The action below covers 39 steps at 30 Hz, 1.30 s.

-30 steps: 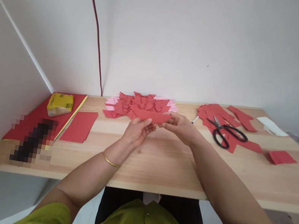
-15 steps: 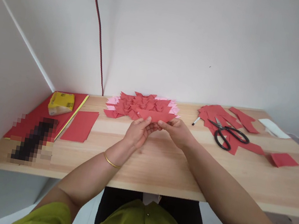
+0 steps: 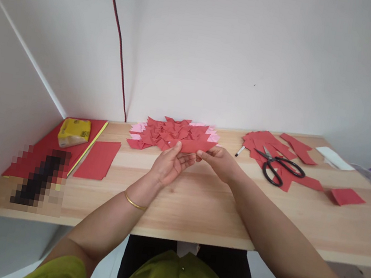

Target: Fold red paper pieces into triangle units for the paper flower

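Both my hands hold one folded red paper piece (image 3: pixel 195 146) above the wooden table (image 3: pixel 195 203). My left hand (image 3: pixel 168 165) pinches its left end with thumb and fingers closed. My right hand (image 3: pixel 219 162) pinches its right end. Just behind the piece lies a heap of folded red and pink paper triangles (image 3: pixel 172 133) near the wall.
Black scissors (image 3: pixel 279 166) rest on red paper scraps (image 3: pixel 270 144) at the right, with a pen (image 3: pixel 240 150) beside them and a red square (image 3: pixel 346 196) farther right. A red sheet (image 3: pixel 98 159), a yellow tissue pack (image 3: pixel 73 132) and a red folder (image 3: pixel 43 152) lie at the left.
The paper piece is shorter and held closer between my hands, its left end now raised by my left thumb. My hands stay over the same spot.
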Each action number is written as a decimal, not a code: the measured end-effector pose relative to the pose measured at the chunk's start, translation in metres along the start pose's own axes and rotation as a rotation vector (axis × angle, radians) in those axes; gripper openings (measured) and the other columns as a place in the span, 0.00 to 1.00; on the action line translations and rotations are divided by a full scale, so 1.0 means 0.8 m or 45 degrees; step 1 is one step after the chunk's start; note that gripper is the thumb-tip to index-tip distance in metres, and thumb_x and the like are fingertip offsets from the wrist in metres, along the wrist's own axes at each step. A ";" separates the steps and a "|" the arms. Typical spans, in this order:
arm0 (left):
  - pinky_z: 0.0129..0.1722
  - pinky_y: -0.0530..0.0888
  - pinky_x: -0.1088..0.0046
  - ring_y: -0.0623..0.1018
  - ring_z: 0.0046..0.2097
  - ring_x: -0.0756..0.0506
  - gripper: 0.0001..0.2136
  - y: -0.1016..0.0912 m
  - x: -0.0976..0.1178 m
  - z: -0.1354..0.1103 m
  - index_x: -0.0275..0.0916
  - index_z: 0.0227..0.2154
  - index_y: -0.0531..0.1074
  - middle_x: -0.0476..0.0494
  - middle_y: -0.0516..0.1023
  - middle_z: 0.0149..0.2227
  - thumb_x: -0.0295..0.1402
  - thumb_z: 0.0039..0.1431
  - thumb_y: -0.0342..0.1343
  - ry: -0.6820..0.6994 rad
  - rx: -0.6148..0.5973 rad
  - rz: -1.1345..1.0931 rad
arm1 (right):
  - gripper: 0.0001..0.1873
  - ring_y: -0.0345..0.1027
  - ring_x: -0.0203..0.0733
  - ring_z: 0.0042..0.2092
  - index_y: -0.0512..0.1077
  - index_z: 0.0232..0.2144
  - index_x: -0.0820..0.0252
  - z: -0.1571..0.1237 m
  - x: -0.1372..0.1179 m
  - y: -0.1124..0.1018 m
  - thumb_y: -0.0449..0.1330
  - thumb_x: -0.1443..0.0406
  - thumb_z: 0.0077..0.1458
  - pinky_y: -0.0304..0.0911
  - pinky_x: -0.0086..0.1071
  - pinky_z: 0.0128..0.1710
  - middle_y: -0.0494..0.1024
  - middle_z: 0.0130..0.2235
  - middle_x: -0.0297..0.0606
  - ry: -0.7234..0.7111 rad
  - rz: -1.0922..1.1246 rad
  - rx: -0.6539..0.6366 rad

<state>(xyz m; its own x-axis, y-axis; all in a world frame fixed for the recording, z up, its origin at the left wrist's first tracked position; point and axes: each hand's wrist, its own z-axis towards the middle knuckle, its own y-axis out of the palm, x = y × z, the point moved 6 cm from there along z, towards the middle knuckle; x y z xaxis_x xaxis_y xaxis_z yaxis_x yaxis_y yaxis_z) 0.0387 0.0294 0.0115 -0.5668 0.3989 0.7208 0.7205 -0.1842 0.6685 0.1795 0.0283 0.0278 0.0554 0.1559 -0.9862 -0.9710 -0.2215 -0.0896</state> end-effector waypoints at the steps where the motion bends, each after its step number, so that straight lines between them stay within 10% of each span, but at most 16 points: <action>1: 0.40 0.75 0.69 0.79 0.34 0.47 0.13 -0.002 0.000 0.000 0.32 0.33 0.75 0.38 0.80 0.31 0.39 0.53 0.61 -0.011 0.041 -0.004 | 0.14 0.67 0.38 0.35 0.74 0.26 0.62 0.000 0.001 0.000 0.62 0.55 0.50 0.61 0.35 0.42 0.75 0.30 0.36 0.005 -0.042 -0.008; 8: 0.37 0.76 0.69 0.80 0.32 0.46 0.11 -0.007 0.007 0.000 0.31 0.32 0.73 0.39 0.80 0.29 0.36 0.54 0.60 0.031 0.180 -0.036 | 0.16 0.68 0.39 0.35 0.73 0.31 0.61 0.001 0.004 -0.003 0.64 0.54 0.46 0.63 0.34 0.38 0.76 0.32 0.37 0.065 -0.175 0.094; 13: 0.38 0.76 0.67 0.80 0.32 0.45 0.11 -0.008 0.018 -0.001 0.32 0.30 0.72 0.41 0.80 0.30 0.35 0.50 0.63 0.170 0.220 0.042 | 0.08 0.63 0.34 0.30 0.67 0.29 0.59 -0.012 -0.034 -0.024 0.61 0.60 0.51 0.60 0.31 0.32 0.71 0.28 0.32 -0.246 -0.338 0.556; 24: 0.39 0.75 0.64 0.81 0.34 0.43 0.13 -0.011 0.018 0.001 0.31 0.32 0.74 0.38 0.80 0.32 0.35 0.45 0.64 0.241 0.201 0.161 | 0.10 0.65 0.43 0.40 0.69 0.40 0.57 -0.033 -0.071 -0.019 0.58 0.64 0.54 0.63 0.39 0.41 0.72 0.39 0.41 -0.706 -0.844 0.843; 30: 0.34 0.75 0.68 0.80 0.32 0.44 0.17 -0.002 0.017 -0.003 0.30 0.31 0.76 0.38 0.80 0.30 0.41 0.44 0.64 0.270 0.112 0.439 | 0.16 0.64 0.50 0.48 0.71 0.43 0.57 -0.021 -0.064 0.003 0.59 0.57 0.54 0.54 0.45 0.51 0.75 0.44 0.44 -0.583 -1.128 0.472; 36: 0.31 0.75 0.68 0.77 0.27 0.47 0.16 -0.007 0.007 0.001 0.32 0.32 0.75 0.42 0.78 0.26 0.43 0.49 0.60 0.181 0.104 0.804 | 0.11 0.66 0.39 0.34 0.72 0.28 0.60 -0.006 -0.031 0.002 0.54 0.60 0.55 0.58 0.33 0.39 0.76 0.29 0.36 -0.166 -0.887 0.095; 39: 0.35 0.74 0.68 0.77 0.31 0.47 0.11 -0.012 0.039 -0.004 0.36 0.36 0.74 0.44 0.77 0.30 0.38 0.54 0.57 0.539 0.276 1.245 | 0.12 0.62 0.35 0.28 0.69 0.25 0.61 -0.003 -0.009 0.000 0.54 0.59 0.54 0.56 0.29 0.29 0.72 0.25 0.33 0.059 -0.761 -0.026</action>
<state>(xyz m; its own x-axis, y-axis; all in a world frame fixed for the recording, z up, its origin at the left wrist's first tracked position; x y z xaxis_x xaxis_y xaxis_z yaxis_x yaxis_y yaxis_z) 0.0131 0.0404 0.0281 0.2284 -0.1839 0.9560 0.9666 -0.0745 -0.2453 0.1798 0.0247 0.0343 0.6011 0.2172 -0.7691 -0.7639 -0.1266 -0.6328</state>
